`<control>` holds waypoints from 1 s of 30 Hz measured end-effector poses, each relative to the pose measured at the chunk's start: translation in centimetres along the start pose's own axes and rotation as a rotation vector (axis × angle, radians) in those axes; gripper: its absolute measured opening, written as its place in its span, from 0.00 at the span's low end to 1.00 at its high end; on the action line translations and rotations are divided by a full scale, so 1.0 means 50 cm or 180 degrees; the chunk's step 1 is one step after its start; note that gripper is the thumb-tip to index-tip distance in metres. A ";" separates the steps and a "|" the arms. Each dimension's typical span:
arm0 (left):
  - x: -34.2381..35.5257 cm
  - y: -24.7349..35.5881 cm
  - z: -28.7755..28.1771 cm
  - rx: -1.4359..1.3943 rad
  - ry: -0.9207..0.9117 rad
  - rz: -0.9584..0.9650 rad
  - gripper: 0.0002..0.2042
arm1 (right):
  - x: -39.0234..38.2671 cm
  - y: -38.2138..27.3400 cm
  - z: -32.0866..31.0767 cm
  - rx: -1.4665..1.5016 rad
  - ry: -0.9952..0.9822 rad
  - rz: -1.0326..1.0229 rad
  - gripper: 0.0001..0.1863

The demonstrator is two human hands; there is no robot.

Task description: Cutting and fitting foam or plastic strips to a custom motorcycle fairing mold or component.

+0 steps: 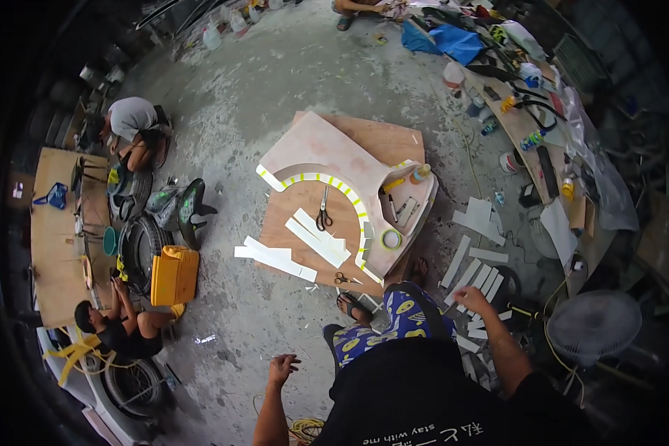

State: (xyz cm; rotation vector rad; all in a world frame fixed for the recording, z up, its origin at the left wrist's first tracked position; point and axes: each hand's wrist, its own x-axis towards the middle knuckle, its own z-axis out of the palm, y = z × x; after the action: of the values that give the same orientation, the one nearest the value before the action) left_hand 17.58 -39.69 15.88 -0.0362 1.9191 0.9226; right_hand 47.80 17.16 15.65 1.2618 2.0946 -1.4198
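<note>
Right hand [474,299]: reaching down over white strips [477,277] on the floor at the person's right; fingers curled toward them; whether one is pinched cannot be told.
Left hand [282,367]: hanging over bare concrete floor [230,119], fingers loosely spread, holding nothing.
White strips: lying side by side in a loose fan, just beside the sandalled foot [353,305]; more white pieces [479,219] farther out.
Plywood board [304,223]: flat on the floor ahead of the feet, carrying a pale curved panel [327,152] edged with yellow-green tape.
On the board: black-handled scissors [324,215] inside the curve; long white strips [316,238] overlapping below them; a second pair of scissors [342,279] near the front edge; a tape roll [391,238] on the panel's lower corner.
Farther left: yellow plastic can [174,275] beside tyres [141,245]; two people crouched near a wooden tabletop [52,253].
Farther right: white fan [593,327] on the floor; long cluttered tabletop [527,134] beyond.
</note>
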 end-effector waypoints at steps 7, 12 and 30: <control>-0.007 -0.049 -0.081 0.0367 -0.0462 -0.0163 0.19 | -0.265 0.243 0.206 0.0909 0.0025 0.1034 0.19; 0.041 0.085 -0.025 0.0725 -0.0773 0.0531 0.23 | -0.317 0.266 0.267 0.1353 -0.0270 0.1421 0.18; -0.165 0.108 0.171 0.1048 0.0574 0.0443 0.19 | -0.165 0.352 0.073 0.1576 -0.0239 0.0868 0.18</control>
State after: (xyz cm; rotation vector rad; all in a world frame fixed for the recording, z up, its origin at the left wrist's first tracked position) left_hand 26.28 -33.45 23.35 0.2176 2.2434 0.7013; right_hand 65.79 12.05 9.11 1.5669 1.4939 -1.8815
